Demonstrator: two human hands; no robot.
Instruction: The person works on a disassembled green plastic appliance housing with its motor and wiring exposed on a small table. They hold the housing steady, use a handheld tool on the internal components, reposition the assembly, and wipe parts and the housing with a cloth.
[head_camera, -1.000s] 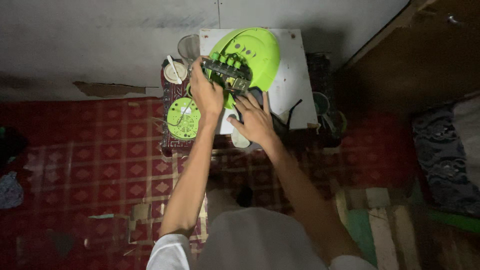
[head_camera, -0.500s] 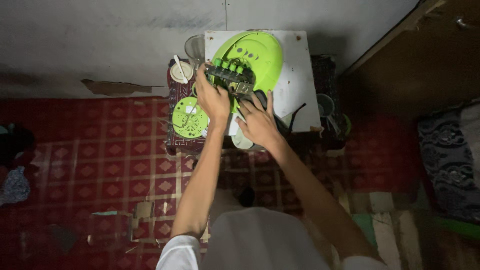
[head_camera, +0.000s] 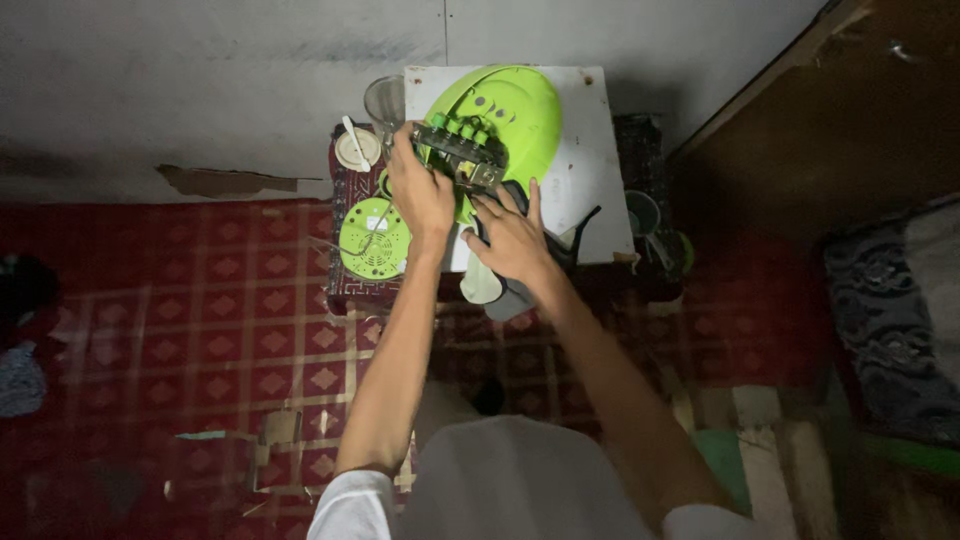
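- The left hand (head_camera: 420, 190) gripped the left end of a dark control panel (head_camera: 458, 152) with a row of green buttons, fingers curled round it.
- The right hand (head_camera: 512, 238) lay flat with fingers spread over a black part just below the panel (what it covered was hidden).
- The panel sat against the lime-green appliance shell (head_camera: 505, 110) on a small white table (head_camera: 590, 170).
- Left of the hands, a round green vented disc (head_camera: 374, 238) rested on a patterned cloth, with a small white lid (head_camera: 356, 148) and a clear glass cup (head_camera: 384, 100) beyond.
- A black cable (head_camera: 580, 228) curved off to the right, near a dark cup (head_camera: 642, 212).
- Red chequered carpet (head_camera: 200, 320) covered the floor.
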